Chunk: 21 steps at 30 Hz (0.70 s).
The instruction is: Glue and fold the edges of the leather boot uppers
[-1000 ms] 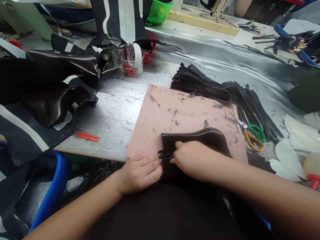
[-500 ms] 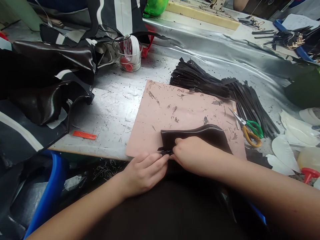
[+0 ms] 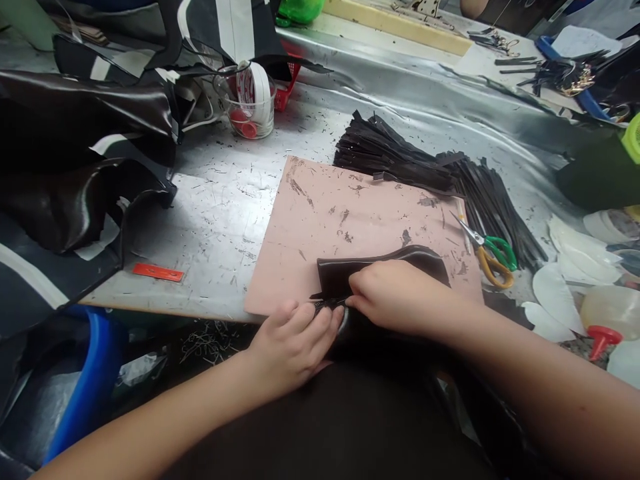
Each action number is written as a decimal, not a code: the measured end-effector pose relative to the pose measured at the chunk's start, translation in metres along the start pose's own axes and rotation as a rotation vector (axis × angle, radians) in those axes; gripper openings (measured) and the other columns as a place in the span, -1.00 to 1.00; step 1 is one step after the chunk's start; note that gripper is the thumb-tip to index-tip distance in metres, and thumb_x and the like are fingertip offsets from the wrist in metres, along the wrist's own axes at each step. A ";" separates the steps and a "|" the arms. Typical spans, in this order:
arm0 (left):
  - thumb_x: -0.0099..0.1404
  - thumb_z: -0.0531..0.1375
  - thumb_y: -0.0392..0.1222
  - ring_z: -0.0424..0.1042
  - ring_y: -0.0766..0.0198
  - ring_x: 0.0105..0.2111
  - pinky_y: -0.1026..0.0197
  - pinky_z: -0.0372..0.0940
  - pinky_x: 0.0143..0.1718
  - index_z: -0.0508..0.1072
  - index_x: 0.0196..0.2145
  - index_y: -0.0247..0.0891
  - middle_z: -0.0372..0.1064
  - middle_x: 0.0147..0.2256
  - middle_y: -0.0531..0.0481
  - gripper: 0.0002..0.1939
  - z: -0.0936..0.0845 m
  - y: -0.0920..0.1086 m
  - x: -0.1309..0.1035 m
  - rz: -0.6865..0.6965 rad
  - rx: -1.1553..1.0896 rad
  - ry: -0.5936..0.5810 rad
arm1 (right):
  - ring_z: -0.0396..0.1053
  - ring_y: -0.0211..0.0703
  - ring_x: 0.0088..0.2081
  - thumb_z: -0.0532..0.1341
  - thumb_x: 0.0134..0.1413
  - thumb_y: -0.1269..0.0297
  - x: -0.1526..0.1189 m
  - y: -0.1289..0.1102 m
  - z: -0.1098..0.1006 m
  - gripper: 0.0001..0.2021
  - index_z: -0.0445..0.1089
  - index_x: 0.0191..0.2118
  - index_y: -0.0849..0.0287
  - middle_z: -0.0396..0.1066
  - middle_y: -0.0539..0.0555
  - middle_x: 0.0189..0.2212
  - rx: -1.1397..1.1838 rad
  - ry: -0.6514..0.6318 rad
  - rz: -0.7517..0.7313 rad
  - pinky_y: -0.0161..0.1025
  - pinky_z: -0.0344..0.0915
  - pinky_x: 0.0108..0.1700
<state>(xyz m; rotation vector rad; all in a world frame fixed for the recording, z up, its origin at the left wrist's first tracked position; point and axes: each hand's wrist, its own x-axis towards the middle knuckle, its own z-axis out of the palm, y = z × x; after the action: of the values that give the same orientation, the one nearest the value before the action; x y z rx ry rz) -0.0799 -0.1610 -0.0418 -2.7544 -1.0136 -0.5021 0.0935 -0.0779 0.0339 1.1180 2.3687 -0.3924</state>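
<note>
A dark brown glossy leather piece (image 3: pixel 360 265) lies over the near edge of a pinkish board (image 3: pixel 310 227) and hangs down towards my lap. My left hand (image 3: pixel 300 337) has its fingers bent together on the piece's near edge, by a narrow dark strip (image 3: pixel 327 304) that may be a zipper. Just right of it, my right hand (image 3: pixel 385 290) pinches the same edge, thumb and forefinger close to the left fingertips. The fingers partly hide the strip. Scissors (image 3: pixel 490 253) with green and orange handles rest at the board's right edge.
Bundles of black strips (image 3: pixel 400 160) lie behind the board. Left are large dark leather pieces (image 3: pixel 85 110), an orange-red flat piece (image 3: pixel 158 272) and a blue bin (image 3: pixel 97 367). A clear cup (image 3: pixel 253 120) holds tape; a red-tipped bottle (image 3: pixel 607 317) is at right.
My right hand has drawn slightly apart from my left along the edge, and more of the strip and folded leather between them shows. The whole view has shifted a little.
</note>
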 end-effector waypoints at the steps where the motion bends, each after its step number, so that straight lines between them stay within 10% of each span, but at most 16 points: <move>1: 0.28 0.03 -0.05 0.27 0.20 -0.26 0.10 0.10 -0.22 0.33 0.00 -0.39 0.40 -0.19 -0.02 -0.56 0.001 0.001 0.002 -0.006 0.010 0.002 | 0.40 -0.09 -0.44 0.06 0.07 0.27 0.001 -0.001 0.000 -0.77 0.39 -0.49 0.21 0.44 0.13 -0.51 -0.020 -0.006 -0.006 -0.28 0.12 -0.49; 11: 0.19 0.07 -0.32 0.26 0.19 -0.16 0.14 0.13 -0.16 0.42 -0.12 -0.29 0.36 -0.12 -0.07 -0.70 0.002 0.015 0.009 0.013 0.143 0.003 | 0.42 -0.09 -0.41 0.06 0.02 0.42 0.001 -0.016 -0.002 -0.80 0.43 -0.41 0.28 0.45 0.21 -0.43 -0.097 -0.055 -0.001 -0.30 0.16 -0.50; 16: 0.17 0.05 -0.30 0.22 0.16 -0.06 0.15 0.13 -0.12 0.39 -0.07 -0.33 0.34 -0.04 -0.10 -0.64 0.000 0.016 0.010 0.056 0.179 -0.029 | 0.40 -0.01 -0.42 0.12 0.00 0.09 -0.015 0.005 -0.014 -0.71 0.43 -0.42 0.23 0.44 0.17 -0.49 -0.078 -0.092 0.009 -0.24 0.17 -0.47; 21: 0.17 0.03 -0.35 0.25 0.21 -0.09 0.18 0.13 -0.14 0.44 -0.19 -0.28 0.36 -0.07 -0.06 -0.72 0.002 0.012 0.016 0.073 0.151 0.001 | 0.38 -0.15 -0.41 0.08 0.09 0.20 -0.027 0.028 -0.005 -0.79 0.41 -0.38 0.14 0.41 0.04 -0.41 0.034 -0.099 0.005 -0.30 0.11 -0.46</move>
<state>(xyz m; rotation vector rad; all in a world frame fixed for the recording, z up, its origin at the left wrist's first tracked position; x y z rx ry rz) -0.0600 -0.1604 -0.0385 -2.6461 -0.9075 -0.3983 0.1285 -0.0751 0.0515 1.0939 2.2799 -0.4763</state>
